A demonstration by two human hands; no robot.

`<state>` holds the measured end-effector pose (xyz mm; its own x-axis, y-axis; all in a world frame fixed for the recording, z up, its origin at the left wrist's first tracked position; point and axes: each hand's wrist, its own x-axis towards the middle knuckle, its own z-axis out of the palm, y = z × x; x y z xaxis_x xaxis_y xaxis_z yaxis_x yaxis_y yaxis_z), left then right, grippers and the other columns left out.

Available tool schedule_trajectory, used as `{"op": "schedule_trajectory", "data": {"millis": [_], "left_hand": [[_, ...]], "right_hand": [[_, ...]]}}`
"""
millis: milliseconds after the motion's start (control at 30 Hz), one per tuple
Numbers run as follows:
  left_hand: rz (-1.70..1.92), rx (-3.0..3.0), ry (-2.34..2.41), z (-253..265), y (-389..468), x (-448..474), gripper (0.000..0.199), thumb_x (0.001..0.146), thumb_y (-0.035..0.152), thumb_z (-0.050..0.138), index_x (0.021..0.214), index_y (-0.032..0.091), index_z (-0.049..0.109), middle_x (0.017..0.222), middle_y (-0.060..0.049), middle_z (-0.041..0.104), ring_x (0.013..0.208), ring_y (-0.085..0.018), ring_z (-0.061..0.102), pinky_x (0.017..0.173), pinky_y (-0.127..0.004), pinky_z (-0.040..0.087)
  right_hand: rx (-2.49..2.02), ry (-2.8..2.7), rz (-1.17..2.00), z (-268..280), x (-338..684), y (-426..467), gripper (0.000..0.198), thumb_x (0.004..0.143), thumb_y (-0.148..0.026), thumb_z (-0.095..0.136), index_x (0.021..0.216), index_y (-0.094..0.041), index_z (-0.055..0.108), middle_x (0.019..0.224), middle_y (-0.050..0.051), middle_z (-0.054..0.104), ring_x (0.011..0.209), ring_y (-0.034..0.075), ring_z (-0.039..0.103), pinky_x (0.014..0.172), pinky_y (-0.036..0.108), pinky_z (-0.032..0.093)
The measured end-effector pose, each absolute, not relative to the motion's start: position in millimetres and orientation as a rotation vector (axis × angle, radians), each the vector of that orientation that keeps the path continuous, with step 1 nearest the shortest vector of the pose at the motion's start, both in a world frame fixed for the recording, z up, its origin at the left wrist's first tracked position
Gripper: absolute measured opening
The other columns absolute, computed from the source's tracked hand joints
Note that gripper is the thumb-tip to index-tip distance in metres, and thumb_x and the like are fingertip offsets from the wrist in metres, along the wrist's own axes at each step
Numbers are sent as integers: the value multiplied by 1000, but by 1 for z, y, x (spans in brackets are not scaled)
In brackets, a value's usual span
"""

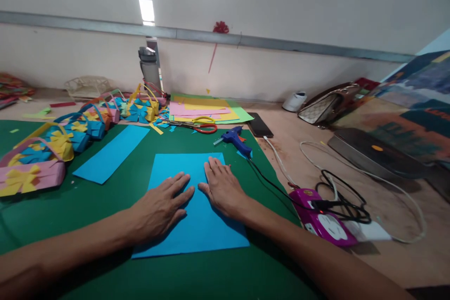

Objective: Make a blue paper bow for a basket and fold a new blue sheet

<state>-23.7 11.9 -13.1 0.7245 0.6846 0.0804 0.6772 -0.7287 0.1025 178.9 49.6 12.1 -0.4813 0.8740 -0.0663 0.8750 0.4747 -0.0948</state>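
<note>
A blue sheet of paper (197, 234) lies on the green mat (105, 215) in front of me. My left hand (160, 206) rests on its left side, fingers stretched out. On the upper right part of the sheet lies my right hand (223, 185), its fingers extended together and the thumb apart. Neither hand grips anything. To the left is a blue paper strip (111, 154). Beyond the sheet, a blue glue gun (235, 139) lies on its side, and scissors (206, 127) with red and yellow handles sit farther back.
Several small paper baskets (38, 178) with paper flowers line the left side. Coloured paper (207, 105) is stacked at the back, near a phone (260, 124) and a bottle (149, 65). On the right are a purple power strip (321, 218), cables, a handbag (326, 103) and a dark case (376, 152).
</note>
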Motion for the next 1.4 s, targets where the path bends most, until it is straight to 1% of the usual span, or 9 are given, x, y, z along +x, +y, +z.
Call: {"op": "schedule_trajectory", "data": {"millis": [233, 367, 667, 767, 900, 1033, 1167, 1233, 1400], "left_hand": [[127, 2882, 1100, -9, 10, -27, 47, 93, 29, 44, 137, 15, 38, 146, -21, 31, 134, -37, 27, 102, -53, 37], [195, 2875, 1104, -13, 10, -29, 47, 93, 29, 44, 137, 16, 38, 147, -19, 30, 135, -35, 27, 104, -52, 35], [239, 2874, 1085, -16, 9, -31, 46, 94, 31, 40, 138, 19, 38, 147, -17, 30, 135, -34, 26, 104, -51, 35], [267, 2865, 1075, -16, 10, -32, 45, 94, 30, 41, 138, 18, 39, 148, -17, 30, 136, -33, 25, 105, -50, 34], [319, 2851, 1050, -19, 10, -32, 45, 94, 30, 41, 137, 18, 40, 147, -15, 31, 136, -32, 25, 106, -48, 34], [352, 2867, 1059, -21, 10, -32, 45, 93, 30, 42, 137, 18, 40, 147, -15, 32, 136, -32, 26, 106, -49, 35], [352, 2878, 1051, -19, 10, -33, 46, 92, 30, 45, 136, 19, 40, 146, -15, 33, 136, -32, 26, 106, -49, 35], [365, 2860, 1046, -18, 10, -33, 45, 92, 30, 46, 135, 19, 42, 146, -14, 34, 136, -32, 27, 106, -49, 34], [405, 2841, 1004, -17, 13, -38, 45, 93, 32, 46, 135, 20, 42, 146, -12, 35, 136, -30, 28, 107, -46, 35]], "right_hand": [[1161, 2841, -121, 16, 200, -7, 56, 86, -36, 57, 129, -2, 49, 138, 28, 41, 129, 38, 35, 99, 52, 40], [1012, 2973, -87, 20, 221, -32, 52, 87, -40, 55, 125, -5, 53, 133, 24, 48, 127, 34, 41, 98, 49, 43], [1593, 2631, -103, 20, 223, 26, 53, 91, -37, 47, 133, -5, 45, 141, 23, 39, 131, 33, 34, 101, 48, 38], [1811, 2543, 5, 20, 221, 37, 48, 92, -28, 41, 132, -2, 45, 138, 27, 41, 130, 36, 35, 101, 58, 32], [1732, 2664, 62, 19, 220, 25, 44, 91, -18, 40, 132, -3, 45, 139, 25, 41, 132, 34, 33, 102, 56, 31], [1403, 2947, 75, 20, 219, 2, 32, 90, -24, 48, 117, -10, 57, 121, 20, 59, 116, 30, 52, 93, 48, 43], [1126, 3086, 108, 24, 220, -21, 21, 87, -31, 56, 97, -13, 62, 91, 11, 69, 84, 24, 63, 78, 39, 49], [990, 3148, 250, 24, 222, -34, 22, 89, -30, 52, 96, -13, 62, 89, 11, 70, 82, 23, 64, 74, 38, 50], [910, 3087, 738, 20, 227, -58, 33, 82, -5, 43, 107, -7, 64, 104, 17, 69, 94, 30, 65, 76, 43, 51]]}}
